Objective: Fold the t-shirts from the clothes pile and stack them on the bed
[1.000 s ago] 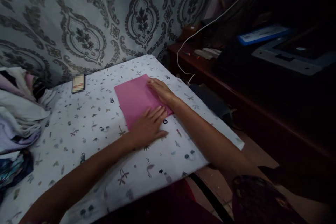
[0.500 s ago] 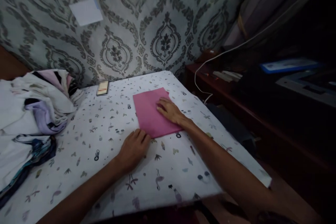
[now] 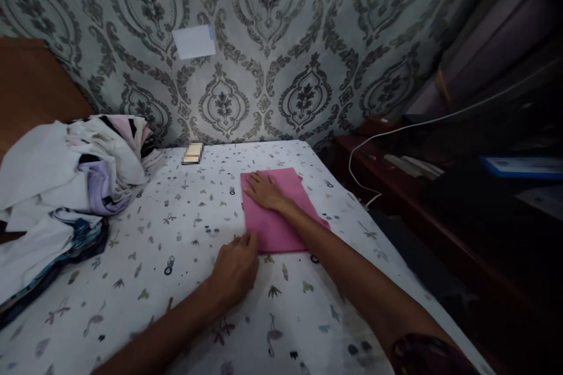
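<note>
Head view: nearest, at lower right, can make out a dark patterned sleeve (image 3: 426, 354) on the right arm (image 3: 334, 258). Next, see the left hand (image 3: 236, 266) with fingers curled at the near left corner of the folded pink cloth (image 3: 281, 231); cannot tell whether pinching it. Find that cloth flat on a white printed sheet (image 3: 145, 234), with bits of pink poking out past its right edge. See the right hand (image 3: 264, 189) resting palm down on it, fingers spread toward its far left corner. To the left, note a heap of clothes (image 3: 109, 158); to the right, a white cable (image 3: 396, 130) looping down near the sheet. Farther, find a small blurred object (image 3: 193, 153) near the sheet's back edge, then grey patterned wallpaper (image 3: 303, 94) with a white paper (image 3: 193, 44) against it.
</note>
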Demonstrator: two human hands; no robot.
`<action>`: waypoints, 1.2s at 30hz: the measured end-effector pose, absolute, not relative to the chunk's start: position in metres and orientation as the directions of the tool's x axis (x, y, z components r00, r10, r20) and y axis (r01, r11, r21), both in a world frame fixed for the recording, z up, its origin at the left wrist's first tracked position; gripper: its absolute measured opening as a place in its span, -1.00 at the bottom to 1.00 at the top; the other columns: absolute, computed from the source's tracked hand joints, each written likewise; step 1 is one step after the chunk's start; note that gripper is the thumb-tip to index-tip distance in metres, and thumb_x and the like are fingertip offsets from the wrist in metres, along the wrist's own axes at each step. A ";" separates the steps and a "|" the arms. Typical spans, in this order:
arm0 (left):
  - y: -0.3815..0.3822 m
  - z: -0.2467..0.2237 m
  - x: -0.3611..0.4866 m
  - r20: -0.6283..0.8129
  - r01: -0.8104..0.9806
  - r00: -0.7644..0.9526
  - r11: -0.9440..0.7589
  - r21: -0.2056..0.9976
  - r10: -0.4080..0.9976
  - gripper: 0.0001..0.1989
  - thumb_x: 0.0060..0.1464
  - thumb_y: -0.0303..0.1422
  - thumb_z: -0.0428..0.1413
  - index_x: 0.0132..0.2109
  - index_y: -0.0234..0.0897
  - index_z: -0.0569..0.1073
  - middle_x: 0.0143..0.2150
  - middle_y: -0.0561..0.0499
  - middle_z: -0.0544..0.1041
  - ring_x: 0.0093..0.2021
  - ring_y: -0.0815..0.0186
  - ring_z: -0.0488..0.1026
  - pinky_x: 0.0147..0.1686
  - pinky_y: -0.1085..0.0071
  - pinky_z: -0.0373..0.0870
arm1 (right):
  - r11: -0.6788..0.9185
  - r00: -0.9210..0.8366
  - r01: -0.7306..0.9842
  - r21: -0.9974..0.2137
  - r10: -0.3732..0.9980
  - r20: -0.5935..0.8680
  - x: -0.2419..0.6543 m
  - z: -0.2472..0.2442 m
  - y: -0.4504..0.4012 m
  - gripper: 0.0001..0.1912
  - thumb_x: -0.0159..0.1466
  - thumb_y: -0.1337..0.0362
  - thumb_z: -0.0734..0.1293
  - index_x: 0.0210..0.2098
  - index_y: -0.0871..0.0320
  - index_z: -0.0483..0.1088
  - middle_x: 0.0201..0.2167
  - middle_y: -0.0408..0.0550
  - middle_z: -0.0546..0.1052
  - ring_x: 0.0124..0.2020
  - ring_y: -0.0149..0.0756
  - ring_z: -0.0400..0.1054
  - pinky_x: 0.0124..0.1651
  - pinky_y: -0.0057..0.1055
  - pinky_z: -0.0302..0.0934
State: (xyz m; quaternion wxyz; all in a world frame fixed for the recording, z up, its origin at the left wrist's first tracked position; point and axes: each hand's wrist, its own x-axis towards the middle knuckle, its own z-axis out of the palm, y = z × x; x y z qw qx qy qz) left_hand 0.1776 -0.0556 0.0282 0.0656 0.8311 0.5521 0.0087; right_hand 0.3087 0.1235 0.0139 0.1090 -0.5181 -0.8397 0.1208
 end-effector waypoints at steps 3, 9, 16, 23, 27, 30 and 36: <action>-0.065 0.020 0.178 -0.022 0.898 0.427 -0.421 0.126 0.904 -0.60 0.05 -0.65 -0.10 0.01 -0.25 0.34 -0.14 -0.16 0.56 -0.12 0.10 0.53 -0.24 0.27 0.45 | 0.415 -0.413 0.859 -0.299 0.908 0.073 0.306 0.006 0.122 -0.40 0.47 0.06 0.03 0.37 0.24 0.15 0.44 0.16 0.11 0.48 0.00 -0.15 0.42 0.13 -0.25; -0.042 0.026 0.157 -0.054 0.785 0.543 -0.484 0.386 0.838 -0.77 0.17 -0.48 -0.07 -0.05 -0.24 0.35 -0.31 -0.06 0.56 -0.33 0.18 0.50 -0.35 0.32 0.40 | 0.394 -0.410 0.854 -0.341 0.912 0.026 0.309 0.014 0.117 -0.39 0.47 0.07 0.03 0.39 0.25 0.13 0.45 0.16 0.08 0.48 -0.02 -0.17 0.44 0.10 -0.29; 0.126 0.040 0.123 0.056 0.766 0.188 -0.182 0.616 0.981 -0.81 0.19 -0.39 -0.06 -0.13 -0.26 0.43 -0.44 0.08 0.45 -0.43 0.33 0.40 -0.40 0.45 0.30 | 0.302 -0.307 0.872 -0.386 0.950 0.052 0.335 0.020 0.112 -0.42 0.47 0.13 0.04 0.37 0.29 0.16 0.43 0.23 0.12 0.47 -0.04 -0.10 0.44 0.06 -0.25; 0.196 0.023 0.135 0.076 0.783 0.310 -0.300 0.545 0.948 -0.84 0.13 -0.41 0.04 -0.22 -0.26 0.52 -0.39 0.06 0.51 -0.33 0.29 0.43 -0.29 0.42 0.29 | 0.243 -0.250 0.921 -0.303 0.968 0.018 0.346 0.010 0.116 -0.34 0.47 0.05 0.00 0.43 0.30 0.03 0.46 0.21 0.03 0.49 -0.04 -0.19 0.44 0.08 -0.35; 0.201 0.015 0.137 0.071 0.803 0.333 -0.322 0.502 0.940 -0.88 0.14 -0.40 0.05 -0.30 -0.25 0.49 -0.31 0.00 0.56 -0.23 0.23 0.46 -0.20 0.38 0.30 | 0.242 -0.251 0.921 -0.305 0.968 0.009 0.345 0.009 0.116 -0.35 0.47 0.05 0.00 0.43 0.28 0.03 0.46 0.20 0.02 0.49 -0.04 -0.20 0.44 0.08 -0.37; 0.202 0.013 0.141 0.060 0.824 0.299 -0.290 0.487 0.952 -0.90 0.14 -0.44 0.05 -0.33 -0.24 0.44 -0.24 -0.07 0.56 -0.12 0.15 0.47 -0.10 0.33 0.31 | 0.236 -0.250 0.922 -0.309 0.968 -0.007 0.345 0.012 0.114 -0.34 0.47 0.04 0.00 0.44 0.28 0.02 0.47 0.20 0.01 0.49 -0.07 -0.21 0.45 0.05 -0.39; 0.191 0.024 0.151 0.045 0.806 0.176 -0.170 0.567 0.983 -0.89 0.08 -0.53 0.08 -0.37 -0.26 0.34 -0.15 -0.19 0.54 0.04 0.03 0.46 0.04 0.21 0.32 | 0.226 -0.247 0.922 -0.314 0.969 -0.026 0.344 0.013 0.113 -0.33 0.48 0.02 0.00 0.44 0.27 0.00 0.47 0.20 0.00 0.49 -0.07 -0.23 0.45 0.03 -0.41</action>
